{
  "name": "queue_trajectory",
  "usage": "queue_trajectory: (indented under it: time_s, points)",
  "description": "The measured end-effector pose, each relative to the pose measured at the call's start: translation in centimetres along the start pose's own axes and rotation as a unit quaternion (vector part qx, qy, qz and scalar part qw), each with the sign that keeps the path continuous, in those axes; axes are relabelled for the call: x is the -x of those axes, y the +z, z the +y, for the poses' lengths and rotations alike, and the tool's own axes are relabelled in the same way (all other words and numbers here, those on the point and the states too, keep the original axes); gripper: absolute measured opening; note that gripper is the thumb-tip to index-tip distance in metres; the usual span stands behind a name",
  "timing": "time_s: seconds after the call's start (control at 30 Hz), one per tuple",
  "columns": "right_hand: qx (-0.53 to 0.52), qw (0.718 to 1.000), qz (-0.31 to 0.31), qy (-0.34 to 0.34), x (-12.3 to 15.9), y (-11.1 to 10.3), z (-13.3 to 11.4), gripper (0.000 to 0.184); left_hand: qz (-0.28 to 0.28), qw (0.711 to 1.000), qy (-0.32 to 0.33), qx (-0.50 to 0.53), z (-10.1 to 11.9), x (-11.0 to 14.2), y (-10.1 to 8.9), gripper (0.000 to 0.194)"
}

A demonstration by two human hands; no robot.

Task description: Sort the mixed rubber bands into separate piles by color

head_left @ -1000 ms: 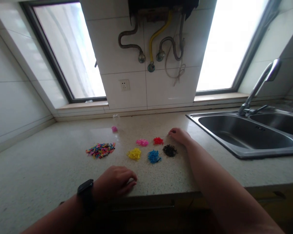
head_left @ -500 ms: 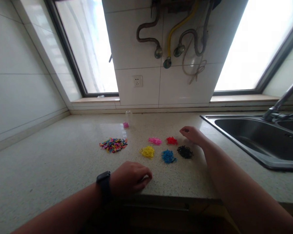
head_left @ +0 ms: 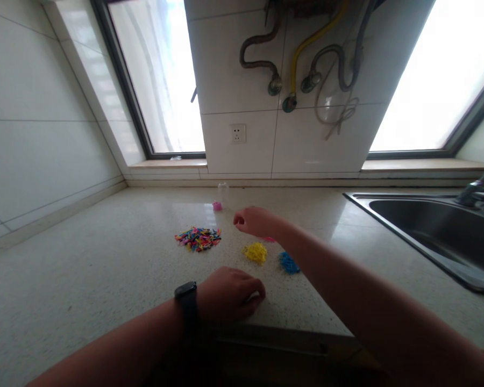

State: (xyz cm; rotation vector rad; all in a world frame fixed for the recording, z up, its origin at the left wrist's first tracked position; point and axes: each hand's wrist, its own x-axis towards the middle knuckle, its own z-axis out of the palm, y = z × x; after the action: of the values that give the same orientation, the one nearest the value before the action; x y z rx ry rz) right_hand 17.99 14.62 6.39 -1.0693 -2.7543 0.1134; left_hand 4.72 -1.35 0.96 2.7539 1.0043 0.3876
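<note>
My right hand (head_left: 253, 221) hovers over the counter behind the yellow pile, fingers curled together; anything in them is hidden or too small to name. Resting by the counter's front edge is my left hand (head_left: 233, 294), wearing a dark watch, fingers curled closed with nothing visible in them. Left of my right hand lies a mixed heap of small colourful rubber bands (head_left: 198, 238). Yellow bands (head_left: 255, 252) and blue bands (head_left: 289, 263) form separate piles, the blue partly behind my right forearm. Only a bit of the pink pile (head_left: 269, 239) shows. My right arm hides the red and black piles.
A clear, bottle-like container (head_left: 223, 194) stands near the wall, with a small pink object (head_left: 216, 206) beside it. At the right is a steel sink (head_left: 411, 236) with a faucet (head_left: 474, 192). Hoses and a socket (head_left: 238, 133) are on the tiled wall.
My right hand has swung left from beside the red and black piles to near the mixed heap, its arm now covering them. My left hand stays in place. The view has shifted slightly.
</note>
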Motion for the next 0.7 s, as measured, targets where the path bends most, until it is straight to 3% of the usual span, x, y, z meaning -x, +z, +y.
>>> queue_trajectory:
  time_s: [0.1, 0.33, 0.7]
  points:
    - [0.019, 0.999, -0.024, -0.035, -2.4, 1.3, -1.5, 0.031, 0.003, 1.0, 0.008, -0.005, 0.1, 0.0, -0.2, 0.017]
    - [0.027, 0.998, -0.054, -0.03, -5.9, 4.0, -2.2, 0.032, 0.003, 1.0, 0.02, -0.008, 0.1, 0.0, -0.2, 0.017]
    - [0.042, 0.996, -0.07, -0.044, -5.9, 3.8, -2.1, 0.022, 0.007, 1.0, 0.025, -0.012, 0.0, 0.0, -0.1, 0.015]
